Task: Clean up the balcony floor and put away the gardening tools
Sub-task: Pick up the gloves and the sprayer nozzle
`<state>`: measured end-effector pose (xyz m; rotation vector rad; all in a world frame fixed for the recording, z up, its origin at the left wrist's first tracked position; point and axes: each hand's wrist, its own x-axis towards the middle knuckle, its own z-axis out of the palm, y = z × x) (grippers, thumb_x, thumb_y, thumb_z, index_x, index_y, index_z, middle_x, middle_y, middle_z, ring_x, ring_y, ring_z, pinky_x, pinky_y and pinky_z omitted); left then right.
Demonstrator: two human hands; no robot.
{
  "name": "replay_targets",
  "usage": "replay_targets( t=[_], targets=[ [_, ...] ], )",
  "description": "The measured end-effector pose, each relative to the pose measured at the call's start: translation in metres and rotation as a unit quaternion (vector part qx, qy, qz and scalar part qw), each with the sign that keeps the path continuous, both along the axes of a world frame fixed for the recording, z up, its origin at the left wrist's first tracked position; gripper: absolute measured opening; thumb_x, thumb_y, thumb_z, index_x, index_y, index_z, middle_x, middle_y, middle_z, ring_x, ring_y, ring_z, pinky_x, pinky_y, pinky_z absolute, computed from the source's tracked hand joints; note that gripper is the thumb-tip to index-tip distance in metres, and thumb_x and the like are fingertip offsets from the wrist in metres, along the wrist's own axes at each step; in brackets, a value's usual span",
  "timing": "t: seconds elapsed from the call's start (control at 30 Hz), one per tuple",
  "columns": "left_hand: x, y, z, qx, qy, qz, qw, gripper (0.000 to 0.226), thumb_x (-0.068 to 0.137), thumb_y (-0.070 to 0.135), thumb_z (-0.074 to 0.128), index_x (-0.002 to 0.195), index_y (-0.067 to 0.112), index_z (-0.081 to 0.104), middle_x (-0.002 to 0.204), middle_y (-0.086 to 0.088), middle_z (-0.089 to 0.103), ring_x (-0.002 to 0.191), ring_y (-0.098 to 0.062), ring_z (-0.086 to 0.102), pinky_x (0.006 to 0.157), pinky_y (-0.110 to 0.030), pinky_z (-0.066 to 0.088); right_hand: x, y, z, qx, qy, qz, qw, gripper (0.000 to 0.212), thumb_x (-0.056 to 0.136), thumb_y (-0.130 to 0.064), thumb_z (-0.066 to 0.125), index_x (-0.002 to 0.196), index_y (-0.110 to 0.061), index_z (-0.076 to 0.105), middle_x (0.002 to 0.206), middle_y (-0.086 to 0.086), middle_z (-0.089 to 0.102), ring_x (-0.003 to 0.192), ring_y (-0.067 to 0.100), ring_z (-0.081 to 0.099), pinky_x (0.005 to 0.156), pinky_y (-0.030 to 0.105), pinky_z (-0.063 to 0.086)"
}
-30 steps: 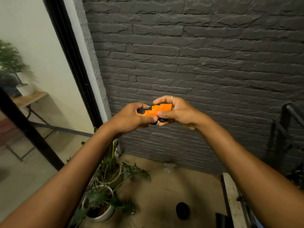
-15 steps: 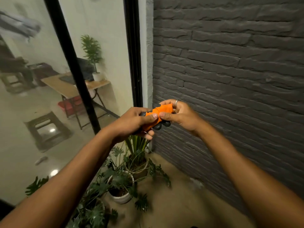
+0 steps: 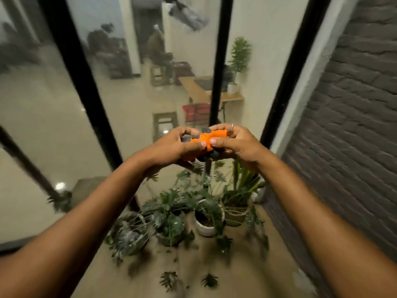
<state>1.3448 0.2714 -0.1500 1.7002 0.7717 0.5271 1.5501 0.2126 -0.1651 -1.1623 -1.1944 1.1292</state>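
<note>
While glass doors (image 3: 53,125) fill the far left and a grey brick wall (image 3: 354,125) the right, potted plants (image 3: 208,220) crowd the balcony floor (image 3: 193,284). Your left hand (image 3: 171,148) and right hand (image 3: 235,144) both grip a small orange-and-black gardening tool (image 3: 211,137), mid-air above them.

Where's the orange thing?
In the head view's centre, the orange tool is gripped between the left hand and right hand, above the potted plants.

Orange-and-grey tool (image 3: 207,139), dark-grey brick wall (image 3: 352,125)
</note>
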Motion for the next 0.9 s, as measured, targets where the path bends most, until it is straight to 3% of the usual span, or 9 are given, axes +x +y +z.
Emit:
replay_targets(
  t=[0.1, 0.27, 0.33, 0.4, 0.5, 0.57, 0.7, 0.8, 0.9],
  targets=[
    [-0.078, -0.001, -0.002, -0.019, -0.017, 0.082, 0.996, 0.025, 0.083, 0.022, 0.068, 0.104, 0.019, 0.055, 0.093, -0.008, 0.065, 0.072, -0.012, 0.067, 0.061, -0.033, 0.061, -0.077, 0.028, -0.001, 0.008, 0.01, 0.051, 0.999, 0.027, 0.083, 0.002, 0.072, 0.107, -0.009, 0.066, 0.086, 0.007, 0.072, 0.061, 0.025, 0.066, 0.056, 0.027, 0.059],
    [-0.239, -0.024, -0.02, 0.01, -0.007, 0.216, 0.976, 0.039, 0.066, 0.041, 0.07, 0.099, 0.021, 0.067, 0.096, -0.003, 0.065, 0.084, -0.014, 0.064, 0.078, -0.041, 0.058, -0.23, 0.057, -0.013, 0.002, 0.017, 0.161, 0.987, 0.024, 0.084, 0.003, 0.07, 0.103, -0.01, 0.066, 0.083, 0.004, 0.074, 0.068, 0.029, 0.066, 0.058, 0.028, 0.061],
    [-0.308, -0.04, -0.029, 0.045, 0.02, 0.278, 0.959, 0.04, 0.071, 0.045, 0.07, 0.093, 0.012, 0.07, 0.087, -0.005, 0.063, 0.08, -0.015, 0.06, 0.075, -0.039, 0.052, -0.297, 0.063, -0.019, -0.002, 0.018, 0.201, 0.98, 0.022, 0.086, 0.005, 0.067, 0.101, -0.011, 0.067, 0.082, 0.002, 0.075, 0.068, 0.024, 0.07, 0.058, 0.026, 0.06],
    [-0.38, -0.059, -0.04, 0.089, 0.053, 0.342, 0.934, 0.045, 0.078, 0.049, 0.067, 0.081, 0.004, 0.067, 0.077, -0.011, 0.055, 0.072, -0.017, 0.055, 0.066, -0.039, 0.049, -0.371, 0.067, -0.027, -0.01, 0.014, 0.244, 0.97, 0.022, 0.085, 0.003, 0.07, 0.103, -0.01, 0.069, 0.086, 0.005, 0.075, 0.071, 0.022, 0.071, 0.062, 0.029, 0.061],
    [-0.475, -0.099, -0.05, 0.095, 0.062, 0.415, 0.903, 0.026, 0.084, 0.057, 0.067, 0.098, 0.039, 0.078, 0.103, -0.013, 0.067, 0.091, -0.015, 0.065, 0.082, -0.043, 0.056, -0.479, 0.064, -0.035, -0.021, 0.015, 0.308, 0.951, 0.024, 0.087, 0.003, 0.069, 0.11, -0.005, 0.067, 0.094, 0.011, 0.072, 0.076, 0.024, 0.072, 0.07, 0.033, 0.063],
    [-0.532, -0.126, -0.055, 0.082, 0.043, 0.467, 0.879, 0.016, 0.088, 0.052, 0.073, 0.104, 0.048, 0.075, 0.11, -0.008, 0.074, 0.093, -0.01, 0.067, 0.087, -0.037, 0.056, -0.547, 0.056, -0.041, -0.026, 0.021, 0.351, 0.936, 0.022, 0.088, 0.002, 0.069, 0.108, -0.006, 0.066, 0.089, 0.008, 0.073, 0.073, 0.024, 0.071, 0.066, 0.03, 0.062],
    [-0.624, -0.179, -0.063, 0.086, 0.063, 0.592, 0.799, 0.033, 0.077, 0.06, 0.08, 0.106, 0.048, 0.071, 0.108, 0.005, 0.077, 0.093, -0.008, 0.071, 0.088, -0.037, 0.06, -0.665, 0.034, -0.054, -0.042, 0.021, 0.428, 0.903, 0.018, 0.091, 0.004, 0.066, 0.103, -0.009, 0.066, 0.083, 0.005, 0.072, 0.068, 0.021, 0.069, 0.065, 0.03, 0.062],
    [-0.67, -0.212, -0.072, 0.078, 0.061, 0.652, 0.752, 0.014, 0.087, 0.035, 0.08, 0.098, 0.036, 0.071, 0.085, 0.018, 0.075, 0.075, 0.011, 0.066, 0.069, -0.01, 0.049, -0.741, 0.022, -0.064, -0.053, 0.013, 0.484, 0.873, 0.02, 0.091, 0.003, 0.065, 0.11, -0.004, 0.066, 0.083, 0.005, 0.072, 0.067, 0.016, 0.068, 0.065, 0.031, 0.061],
    [-0.716, -0.245, -0.089, 0.034, 0.08, 0.683, 0.725, 0.019, 0.085, 0.049, 0.078, 0.094, 0.033, 0.077, 0.08, 0.01, 0.078, 0.071, 0.001, 0.069, 0.067, -0.024, 0.056, -0.814, 0.007, -0.076, -0.04, -0.014, 0.554, 0.832, 0.023, 0.093, -0.002, 0.066, 0.115, -0.003, 0.068, 0.09, 0.008, 0.074, 0.077, 0.02, 0.07, 0.07, 0.032, 0.059]
  ],
)
